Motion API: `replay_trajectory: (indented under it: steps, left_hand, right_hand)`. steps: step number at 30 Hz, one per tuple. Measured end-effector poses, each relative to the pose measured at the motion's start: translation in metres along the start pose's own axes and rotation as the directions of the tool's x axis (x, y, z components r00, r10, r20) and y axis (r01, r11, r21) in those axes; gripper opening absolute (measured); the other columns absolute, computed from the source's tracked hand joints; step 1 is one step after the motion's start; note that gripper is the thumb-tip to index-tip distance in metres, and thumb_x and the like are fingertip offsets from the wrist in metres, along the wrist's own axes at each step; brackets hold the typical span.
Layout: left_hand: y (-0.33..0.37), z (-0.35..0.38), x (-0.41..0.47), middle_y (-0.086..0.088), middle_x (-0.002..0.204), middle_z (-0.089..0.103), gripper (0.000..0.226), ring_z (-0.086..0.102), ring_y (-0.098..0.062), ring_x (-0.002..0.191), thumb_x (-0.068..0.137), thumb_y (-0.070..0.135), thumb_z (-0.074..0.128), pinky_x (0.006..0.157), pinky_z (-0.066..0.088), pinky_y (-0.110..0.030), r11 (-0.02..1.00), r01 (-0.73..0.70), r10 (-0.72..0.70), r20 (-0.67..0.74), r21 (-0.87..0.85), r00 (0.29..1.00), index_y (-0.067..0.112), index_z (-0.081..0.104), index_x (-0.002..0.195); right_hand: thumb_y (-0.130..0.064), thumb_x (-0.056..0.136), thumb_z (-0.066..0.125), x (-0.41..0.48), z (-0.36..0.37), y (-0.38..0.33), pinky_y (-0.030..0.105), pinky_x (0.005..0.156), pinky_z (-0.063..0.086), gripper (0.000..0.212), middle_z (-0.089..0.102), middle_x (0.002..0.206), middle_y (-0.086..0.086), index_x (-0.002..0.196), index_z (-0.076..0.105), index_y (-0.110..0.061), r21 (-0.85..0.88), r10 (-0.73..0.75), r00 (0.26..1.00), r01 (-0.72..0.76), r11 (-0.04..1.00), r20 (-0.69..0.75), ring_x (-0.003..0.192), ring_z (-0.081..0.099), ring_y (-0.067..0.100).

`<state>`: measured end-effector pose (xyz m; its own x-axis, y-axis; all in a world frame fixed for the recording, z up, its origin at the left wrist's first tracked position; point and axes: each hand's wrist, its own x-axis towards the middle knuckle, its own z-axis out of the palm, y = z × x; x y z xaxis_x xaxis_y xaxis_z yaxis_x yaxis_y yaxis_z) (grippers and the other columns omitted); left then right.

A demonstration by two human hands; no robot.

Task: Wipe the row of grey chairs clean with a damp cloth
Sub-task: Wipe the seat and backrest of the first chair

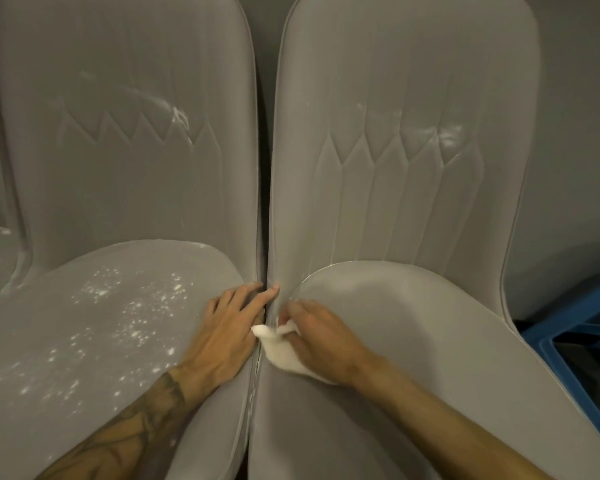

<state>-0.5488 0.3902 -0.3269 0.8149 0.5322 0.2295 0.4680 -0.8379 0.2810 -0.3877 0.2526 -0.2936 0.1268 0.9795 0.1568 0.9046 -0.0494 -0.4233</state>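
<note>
— Where the left chair (84, 341) meets the right chair (413, 341), what is listed?
— White cloth (278, 353): gripped in the right hand (321, 344), fingers curled, at the right chair's inner seat edge. Left hand (226, 336): fingers straight, flat on the left chair.

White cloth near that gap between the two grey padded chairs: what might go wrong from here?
The crumpled white cloth, gripped by the right hand, sits at the narrow gap and might snag or slip into it. The left hand rests on the left grey chair seat, whose white specks could smear onto the cleaner right grey chair seat.
</note>
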Motion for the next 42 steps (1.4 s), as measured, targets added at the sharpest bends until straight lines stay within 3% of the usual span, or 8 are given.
replay_trajectory:
  steps: [5,10,13,16,21,28,33,42]
  left_hand:
    - [0.015,-0.019,0.024,-0.003,0.164,0.032,0.057,0.04,-0.023,0.142,0.106,0.043,0.021,0.115,0.031,-0.039,0.998,-0.047,0.05,-0.098,0.032,0.994,0.029,0.039,0.158]
    - [0.025,-0.035,0.074,-0.012,0.167,0.02,0.06,0.032,-0.032,0.146,0.11,0.036,0.044,0.12,0.03,-0.047,0.995,-0.046,0.067,-0.274,0.083,0.959,0.029,0.023,0.165]
    - [0.032,-0.046,0.107,-0.018,0.167,0.019,0.067,0.034,-0.037,0.145,0.106,0.033,0.054,0.119,0.033,-0.051,0.992,-0.044,0.087,-0.374,0.121,0.923,0.025,0.023,0.165]
    - [0.041,-0.057,0.138,-0.021,0.168,0.014,0.071,0.028,-0.039,0.149,0.106,0.037,0.053,0.122,0.03,-0.052,0.991,-0.043,0.099,-0.458,0.13,0.884,0.024,0.018,0.166]
    - [0.059,-0.069,0.184,-0.026,0.167,0.015,0.075,0.022,-0.04,0.154,0.106,0.04,0.053,0.124,0.021,-0.058,0.991,0.036,0.043,-0.573,0.125,0.818,0.017,0.016,0.166]
    - [0.051,-0.064,0.21,-0.02,0.168,0.019,0.071,0.019,-0.039,0.157,0.106,0.049,0.045,0.124,0.011,-0.066,0.983,0.075,0.047,-0.635,0.165,0.771,0.022,0.018,0.166]
    - [0.042,-0.064,0.214,-0.011,0.171,0.017,0.071,0.018,-0.036,0.158,0.103,0.055,0.036,0.121,0.007,-0.072,0.984,0.049,0.077,-0.664,0.169,0.743,0.031,0.018,0.166]
    - [0.046,-0.063,0.212,-0.007,0.173,0.012,0.069,0.012,-0.033,0.16,0.101,0.047,0.037,0.121,0.003,-0.073,0.998,0.006,0.042,-0.686,0.067,0.727,0.032,0.019,0.166]
  right_hand:
    - [-0.039,0.094,0.033,0.008,0.011,-0.005,0.037,0.092,0.042,0.038,0.059,0.117,0.004,0.115,0.057,-0.018,-0.194,0.071,0.987,-0.099,0.976,-0.145,0.106,0.053,0.026]
    - [-0.021,0.093,0.048,-0.012,0.02,0.006,0.038,0.09,0.041,0.027,0.058,0.117,0.004,0.119,0.057,-0.019,-0.145,-0.096,0.992,0.083,0.986,-0.082,0.105,0.051,0.025]
    - [-0.02,0.098,0.047,0.004,-0.001,0.021,0.039,0.088,0.045,0.026,0.061,0.115,0.008,0.119,0.061,-0.012,-0.161,-0.056,0.968,0.017,0.987,-0.243,0.102,0.056,0.029]
    - [-0.026,0.107,0.036,0.02,-0.035,0.042,0.042,0.072,0.053,0.038,0.064,0.092,0.011,0.105,0.068,-0.006,-0.189,-0.042,0.849,-0.069,0.98,-0.527,0.079,0.061,0.034]
    - [-0.003,0.092,0.062,0.049,-0.116,0.09,0.05,0.08,0.049,0.022,0.06,0.106,0.013,0.115,0.063,-0.006,-0.157,0.037,0.647,-0.24,0.958,-0.761,0.09,0.055,0.035]
    - [-0.008,0.094,0.051,0.077,-0.257,0.14,0.049,0.076,0.043,0.019,0.057,0.102,0.022,0.11,0.058,-0.002,-0.34,-0.214,0.341,-0.368,0.866,-0.915,0.087,0.052,0.039]
    - [-0.016,0.095,0.048,0.116,-0.322,0.159,0.04,0.084,0.037,0.023,0.054,0.114,0.018,0.115,0.057,-0.007,-0.373,-0.231,0.344,-0.439,0.817,-0.91,0.097,0.05,0.037]
    - [-0.01,0.091,0.065,0.076,-0.211,0.211,0.042,0.086,0.038,0.036,0.053,0.113,0.012,0.126,0.059,-0.011,-0.707,-0.392,0.61,-0.446,0.549,-0.689,0.094,0.044,0.032]
